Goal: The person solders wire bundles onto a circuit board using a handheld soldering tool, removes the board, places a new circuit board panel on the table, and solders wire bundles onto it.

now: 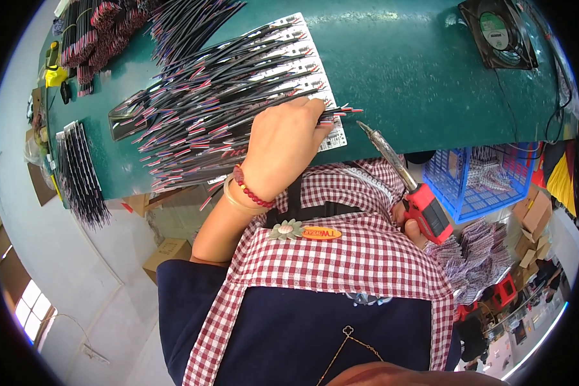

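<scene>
A green workbench (pixel 392 71) filled the room; beside it sat a blue basket (pixel 476 186), cardboard boxes (pixel 167 251) below (window daylit).

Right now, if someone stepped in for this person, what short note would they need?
Left hand: pressed flat on the wire ends over the white strip panel, at its near edge.
Right hand: gripping a red-handled soldering iron, tip raised just right of the panel, apart from it.
Black wires with red and blue ends lie fanned across the panel on the green table.
Done or left: joints are too small to judge; check each before going on.
</scene>
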{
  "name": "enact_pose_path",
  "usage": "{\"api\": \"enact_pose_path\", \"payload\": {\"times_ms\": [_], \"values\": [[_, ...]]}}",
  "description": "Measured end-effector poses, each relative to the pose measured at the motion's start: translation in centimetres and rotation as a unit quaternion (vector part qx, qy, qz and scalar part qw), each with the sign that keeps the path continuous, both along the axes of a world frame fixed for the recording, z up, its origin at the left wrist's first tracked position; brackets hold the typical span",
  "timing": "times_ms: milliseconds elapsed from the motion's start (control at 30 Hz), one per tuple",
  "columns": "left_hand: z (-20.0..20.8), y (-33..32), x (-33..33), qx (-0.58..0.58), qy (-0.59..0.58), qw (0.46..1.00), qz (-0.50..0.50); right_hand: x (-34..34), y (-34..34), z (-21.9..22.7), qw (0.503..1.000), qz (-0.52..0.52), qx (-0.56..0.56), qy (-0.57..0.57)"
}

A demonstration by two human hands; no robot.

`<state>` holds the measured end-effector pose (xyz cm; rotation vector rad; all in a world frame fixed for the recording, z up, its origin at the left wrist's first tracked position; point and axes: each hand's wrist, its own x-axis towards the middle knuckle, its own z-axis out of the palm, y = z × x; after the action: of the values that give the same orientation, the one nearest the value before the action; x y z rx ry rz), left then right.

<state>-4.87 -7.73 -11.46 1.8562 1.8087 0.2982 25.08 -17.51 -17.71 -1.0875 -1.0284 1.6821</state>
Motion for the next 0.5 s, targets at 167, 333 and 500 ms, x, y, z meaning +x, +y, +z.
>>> {"api": "enact_pose_path", "payload": {"times_ms": [167, 333, 500], "values": [[0.3, 0.0, -0.5, 0.066, -0.036, 0.995, 0.072, -0.2, -0.1, -0.4, 1.000, -0.024, 0.009, 0.018], [4.8, -0.5, -1.8, 0.257, -0.104, 0.941, 0.193, 0.8, -0.3, -0.5, 1.000, -0.027, 0.002, 0.008], [4.4, -1.8, -0.3, 0.056, -0.167, 0.977, 0.122, 0.8, -0.4, -0.2, 0.999, -0.025, -0.031, 0.011]]}}
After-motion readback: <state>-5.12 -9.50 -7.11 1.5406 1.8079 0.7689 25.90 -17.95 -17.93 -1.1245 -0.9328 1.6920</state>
